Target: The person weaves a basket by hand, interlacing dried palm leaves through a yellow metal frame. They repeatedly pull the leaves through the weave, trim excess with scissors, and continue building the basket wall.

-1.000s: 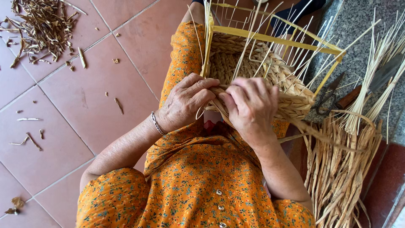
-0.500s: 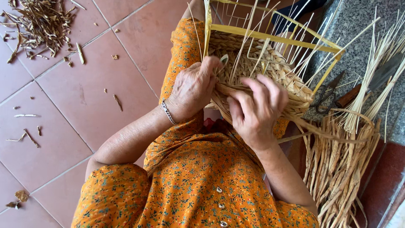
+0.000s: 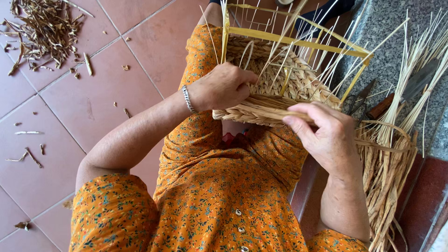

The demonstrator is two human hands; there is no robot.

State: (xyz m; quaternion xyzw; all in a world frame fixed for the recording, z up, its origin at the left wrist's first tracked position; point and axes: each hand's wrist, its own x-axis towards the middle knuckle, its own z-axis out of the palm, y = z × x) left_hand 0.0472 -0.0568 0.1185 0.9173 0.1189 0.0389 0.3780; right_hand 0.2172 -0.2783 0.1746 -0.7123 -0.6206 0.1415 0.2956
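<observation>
On our lap rests a half-woven straw basket (image 3: 280, 88) with a yellow frame, its far end cut off by the top edge of the view. Our left hand (image 3: 221, 87) is curled shut on the basket's near wall, fingertips hidden inside the weave. Our right hand (image 3: 326, 135) pinches a flat straw strand (image 3: 275, 112) against the near rim. Just right of the basket, scissors (image 3: 359, 95) lie partly hidden behind upright stalks, and a bundle of loose straw (image 3: 389, 163) hangs beside our right wrist. Dry scraps (image 3: 39, 28) litter the floor's far left corner.
</observation>
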